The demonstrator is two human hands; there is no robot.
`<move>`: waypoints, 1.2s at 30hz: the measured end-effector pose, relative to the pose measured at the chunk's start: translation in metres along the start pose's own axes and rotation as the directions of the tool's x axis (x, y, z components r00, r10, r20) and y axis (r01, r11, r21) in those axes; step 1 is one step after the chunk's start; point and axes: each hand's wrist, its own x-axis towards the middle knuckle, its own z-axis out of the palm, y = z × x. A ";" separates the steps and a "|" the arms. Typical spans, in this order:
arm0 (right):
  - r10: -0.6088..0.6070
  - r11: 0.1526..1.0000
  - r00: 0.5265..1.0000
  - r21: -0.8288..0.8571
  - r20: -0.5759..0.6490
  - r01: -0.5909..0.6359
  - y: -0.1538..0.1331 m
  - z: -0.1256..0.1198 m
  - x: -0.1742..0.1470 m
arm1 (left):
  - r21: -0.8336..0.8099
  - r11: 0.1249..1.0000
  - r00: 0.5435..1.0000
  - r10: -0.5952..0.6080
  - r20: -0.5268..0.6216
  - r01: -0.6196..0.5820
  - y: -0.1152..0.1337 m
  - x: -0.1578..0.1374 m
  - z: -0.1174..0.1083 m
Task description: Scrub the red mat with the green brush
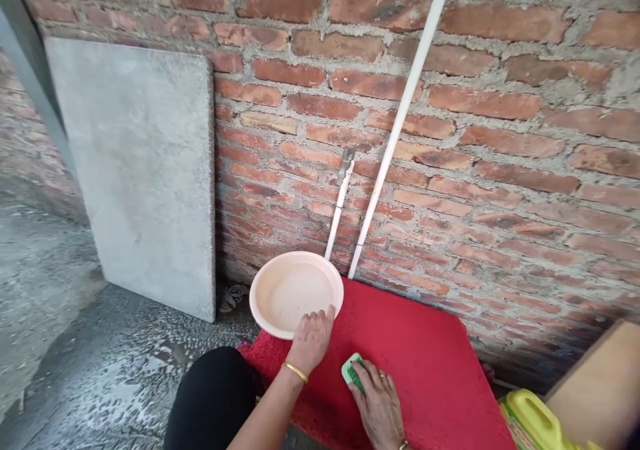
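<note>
Low centre of frame: the person's left hand is at the near right rim of a pale pink basin, fingers bent over the edge and the index finger lying along it; thumb hidden. The hand is closed on the rim. A few dark specks show inside the basin, which sits left of centre at the far left corner of a red surface. How much of its base is supported cannot be told. Gold bracelet on the left wrist.

Right hand, bottom of frame right of centre: palm down, fingers bent over a green scrubber, partly covered by them, against the red surface. Ring on one finger.

Lower left: dark-clothed knee beside the surface; floor wet and shiny, paler and drier towards the left edge. Upper left: grey slab leaning on a brick wall. Between slab and basin, something crumpled, too small to identify.

Top to centre: long white pipe slanting down the wall, shorter pipe just left of its lower part. Bottom right: yellow jug near the surface's edge, tan board behind it.
</note>
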 end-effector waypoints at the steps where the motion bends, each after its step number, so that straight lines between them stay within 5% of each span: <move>1: 0.027 1.000 0.999 -0.008 0.018 -0.027 0.005 -0.002 -0.001 | -0.003 1.000 1.000 0.002 0.011 -0.002 -0.001 0.000 0.000; 5: 0.229 0.971 0.972 -0.089 0.046 -0.224 0.057 -0.020 -0.013 | -0.029 1.000 0.999 0.009 0.031 -0.008 -0.001 0.001 0.000; 8: 0.419 0.892 0.907 -0.213 0.053 -0.400 0.101 -0.040 -0.024 | -0.038 0.999 0.999 0.018 0.035 -0.016 -0.002 0.001 -0.002; 11: 0.540 0.814 0.839 -0.296 0.070 -0.499 0.113 -0.056 -0.023 | -0.032 0.999 0.998 0.023 0.062 -0.021 -0.004 0.002 -0.004; 14: 0.512 0.848 0.850 -0.231 0.123 -0.477 0.083 -0.061 -0.007 | -0.006 0.999 0.995 0.043 0.087 -0.043 -0.006 0.003 -0.004; 21: 0.194 0.966 0.953 0.124 0.231 -0.227 -0.039 -0.027 0.053 | 0.060 0.993 0.992 0.093 0.080 -0.098 -0.013 0.002 -0.002; 25: 0.125 0.969 0.954 0.174 0.274 -0.176 -0.056 -0.011 0.070 | 0.097 0.989 0.991 0.105 0.086 -0.113 -0.015 0.001 -0.001; 29: 0.274 0.945 0.922 0.101 0.274 -0.311 -0.013 -0.021 0.070 | 0.126 0.985 0.992 0.109 0.066 -0.117 -0.017 0.000 0.005; 36: 0.607 0.791 0.762 -0.084 0.226 -0.606 0.079 -0.062 0.042 | 0.103 0.989 0.992 0.100 0.074 -0.107 -0.022 0.000 0.009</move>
